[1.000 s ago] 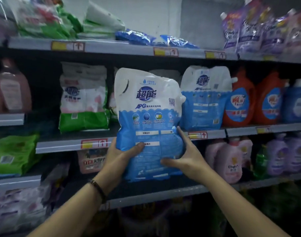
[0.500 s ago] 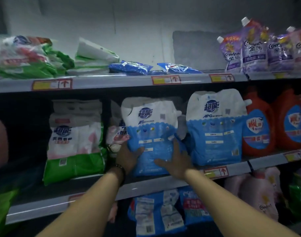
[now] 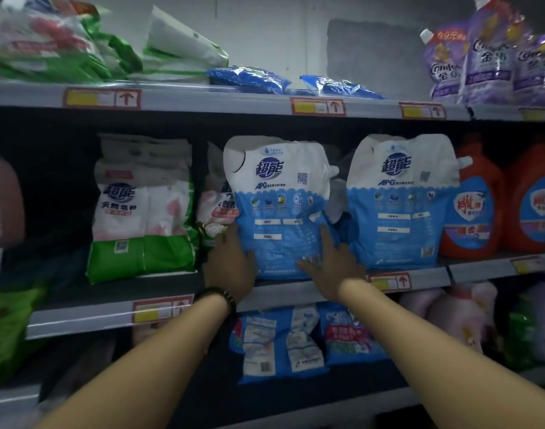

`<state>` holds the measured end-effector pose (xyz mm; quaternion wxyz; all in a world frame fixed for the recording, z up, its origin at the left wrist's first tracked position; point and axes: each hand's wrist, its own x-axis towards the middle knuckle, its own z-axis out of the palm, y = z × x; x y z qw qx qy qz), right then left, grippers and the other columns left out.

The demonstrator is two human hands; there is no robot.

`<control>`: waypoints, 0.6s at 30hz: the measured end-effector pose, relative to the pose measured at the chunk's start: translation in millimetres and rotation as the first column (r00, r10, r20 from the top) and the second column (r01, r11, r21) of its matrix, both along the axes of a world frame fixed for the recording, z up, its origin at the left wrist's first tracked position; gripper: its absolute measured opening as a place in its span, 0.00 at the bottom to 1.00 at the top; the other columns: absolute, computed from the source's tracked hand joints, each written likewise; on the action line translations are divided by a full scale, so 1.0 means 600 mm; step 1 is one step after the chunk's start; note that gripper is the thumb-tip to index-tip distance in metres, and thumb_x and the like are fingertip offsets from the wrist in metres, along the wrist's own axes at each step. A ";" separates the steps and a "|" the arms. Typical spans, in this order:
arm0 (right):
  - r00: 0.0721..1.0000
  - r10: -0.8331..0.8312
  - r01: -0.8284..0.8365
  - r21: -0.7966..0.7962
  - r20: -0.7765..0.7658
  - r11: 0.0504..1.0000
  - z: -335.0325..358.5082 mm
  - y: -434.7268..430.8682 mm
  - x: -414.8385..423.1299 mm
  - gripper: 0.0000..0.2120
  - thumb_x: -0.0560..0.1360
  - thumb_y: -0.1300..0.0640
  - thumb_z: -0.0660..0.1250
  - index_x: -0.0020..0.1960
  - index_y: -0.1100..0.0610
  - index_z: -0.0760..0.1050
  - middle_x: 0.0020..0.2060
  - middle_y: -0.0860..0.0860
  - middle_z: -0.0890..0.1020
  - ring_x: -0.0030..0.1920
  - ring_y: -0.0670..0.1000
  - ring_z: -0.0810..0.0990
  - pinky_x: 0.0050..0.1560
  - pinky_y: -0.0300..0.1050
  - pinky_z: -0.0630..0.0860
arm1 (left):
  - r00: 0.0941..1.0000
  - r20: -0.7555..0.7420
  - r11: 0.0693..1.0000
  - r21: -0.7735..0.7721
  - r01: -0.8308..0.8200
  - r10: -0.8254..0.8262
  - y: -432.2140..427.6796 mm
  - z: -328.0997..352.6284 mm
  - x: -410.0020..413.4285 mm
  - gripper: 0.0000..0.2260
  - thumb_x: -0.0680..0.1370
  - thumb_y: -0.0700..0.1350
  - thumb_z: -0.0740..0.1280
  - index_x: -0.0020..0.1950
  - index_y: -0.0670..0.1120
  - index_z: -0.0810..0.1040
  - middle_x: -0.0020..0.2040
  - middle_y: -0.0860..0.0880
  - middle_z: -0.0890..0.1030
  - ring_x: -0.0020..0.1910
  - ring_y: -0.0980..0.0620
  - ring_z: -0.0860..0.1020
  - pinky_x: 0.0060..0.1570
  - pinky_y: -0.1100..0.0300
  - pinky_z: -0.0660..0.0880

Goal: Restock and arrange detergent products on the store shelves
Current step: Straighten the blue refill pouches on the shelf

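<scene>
A white-and-blue detergent pouch (image 3: 279, 199) stands upright on the middle shelf (image 3: 79, 320), just left of a second, identical pouch (image 3: 401, 199). My left hand (image 3: 231, 264) holds its lower left edge, thumb on the front. At the lower right edge, my right hand (image 3: 333, 261) holds the pouch with its thumb across the front and its fingers reaching up into the gap between the two pouches. A dark bracelet circles my left wrist.
White-and-green powder bags (image 3: 141, 209) stand to the left, with a smaller pink-and-white bag (image 3: 214, 205) behind the pouch. Orange bottles (image 3: 472, 205) stand to the right. The top shelf (image 3: 203, 100) carries flat bags and purple pouches (image 3: 481, 57). Blue bags (image 3: 280, 342) lie on the shelf below.
The pouch has gone from in front of the shelves up onto the middle shelf and now stands beside its twin. Both hands stayed on its lower corners.
</scene>
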<state>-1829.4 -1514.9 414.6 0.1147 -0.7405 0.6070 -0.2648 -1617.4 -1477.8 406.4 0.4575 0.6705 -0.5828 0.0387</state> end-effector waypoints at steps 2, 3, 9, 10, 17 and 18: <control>0.998 -0.055 0.057 -0.060 0.030 0.997 -0.012 0.020 -0.006 0.40 0.81 0.34 0.60 0.83 0.44 0.43 0.79 0.57 0.63 0.74 0.63 0.69 0.71 0.63 0.71 | 0.996 0.084 0.999 -0.036 0.023 -0.020 0.038 -0.011 -0.003 0.23 0.80 0.45 0.70 0.74 0.51 0.70 0.70 0.45 0.74 0.63 0.41 0.78 0.60 0.41 0.78; 0.995 -0.079 0.085 -0.100 0.064 0.991 -0.020 0.033 -0.007 0.36 0.82 0.37 0.62 0.82 0.47 0.50 0.76 0.57 0.65 0.72 0.63 0.70 0.69 0.61 0.73 | 0.993 0.114 0.998 -0.047 0.046 -0.040 0.054 -0.020 -0.005 0.21 0.79 0.45 0.70 0.72 0.51 0.72 0.69 0.47 0.75 0.63 0.43 0.78 0.61 0.42 0.78; 0.956 0.104 -0.033 -0.250 0.275 0.968 -0.135 0.102 -0.003 0.10 0.80 0.48 0.68 0.56 0.52 0.75 0.53 0.53 0.78 0.53 0.57 0.79 0.52 0.54 0.79 | 0.977 0.075 0.979 0.036 0.199 -0.201 0.166 -0.115 -0.021 0.07 0.80 0.48 0.70 0.57 0.56 0.78 0.55 0.58 0.79 0.52 0.56 0.79 0.51 0.57 0.78; 0.950 0.132 -0.069 -0.223 0.281 0.972 -0.159 0.116 -0.002 0.07 0.80 0.48 0.67 0.50 0.52 0.75 0.47 0.52 0.79 0.47 0.54 0.80 0.46 0.51 0.78 | 0.973 0.049 0.973 0.065 0.220 -0.224 0.181 -0.143 -0.020 0.06 0.80 0.49 0.70 0.55 0.57 0.78 0.52 0.59 0.81 0.49 0.57 0.80 0.50 0.56 0.80; 0.973 0.161 -0.183 0.126 0.166 0.975 -0.359 0.223 0.021 0.10 0.82 0.49 0.66 0.46 0.54 0.79 0.41 0.51 0.84 0.46 0.53 0.82 0.42 0.45 0.71 | 0.982 -0.098 0.959 0.222 0.179 -0.160 0.287 -0.388 0.002 0.02 0.77 0.47 0.70 0.48 0.55 0.82 0.43 0.60 0.84 0.42 0.61 0.82 0.47 0.60 0.78; 0.975 0.162 -0.188 0.177 0.151 0.966 -0.385 0.237 0.026 0.10 0.82 0.50 0.66 0.46 0.54 0.80 0.43 0.52 0.85 0.48 0.54 0.83 0.43 0.45 0.71 | 0.985 -0.101 0.955 0.249 0.161 -0.139 0.299 -0.418 0.003 0.02 0.77 0.49 0.69 0.46 0.56 0.81 0.43 0.60 0.83 0.43 0.60 0.81 0.47 0.61 0.76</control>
